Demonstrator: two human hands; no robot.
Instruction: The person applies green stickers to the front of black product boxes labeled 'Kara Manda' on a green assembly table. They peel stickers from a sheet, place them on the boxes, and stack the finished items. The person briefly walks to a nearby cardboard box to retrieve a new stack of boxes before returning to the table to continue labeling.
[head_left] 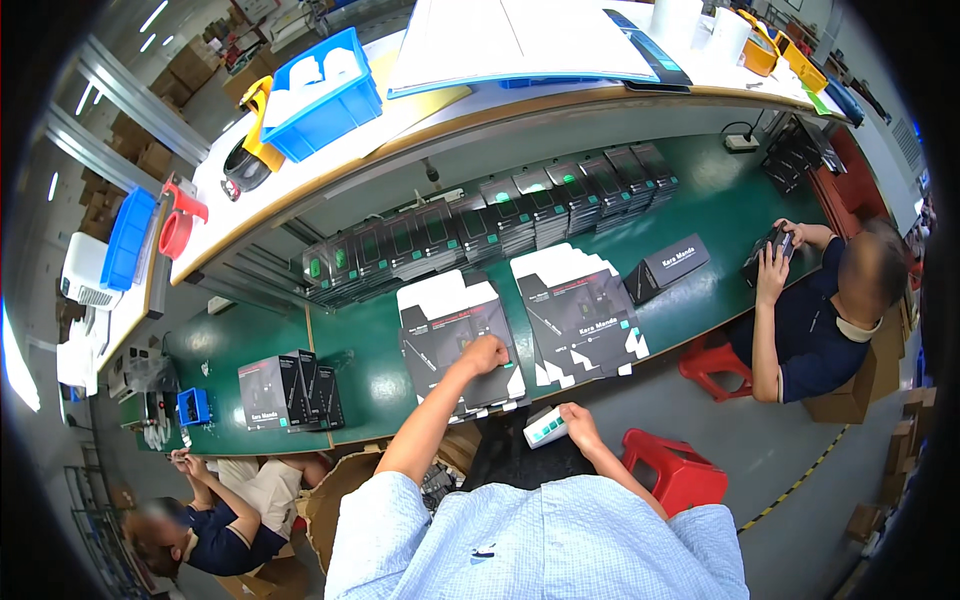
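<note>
My left hand rests with curled fingers on the left stack of flat black-and-white cartons. Beside its fingertips a small teal sticker shows near the top carton's right edge. Whether anything is pinched in those fingers is hidden. Close to the table's front edge, my right hand grips a white sheet of teal stickers, held clear of the tabletop. A second stack of flat cartons lies just right of the first, its layers fanned out, with several teal stickers along the right side.
Behind the stacks stand rows of small dark boxes. A black box lies to the right, and upright boxes stand left. A shelf overhangs the green table. One person sits right, another left. Red stools flank me.
</note>
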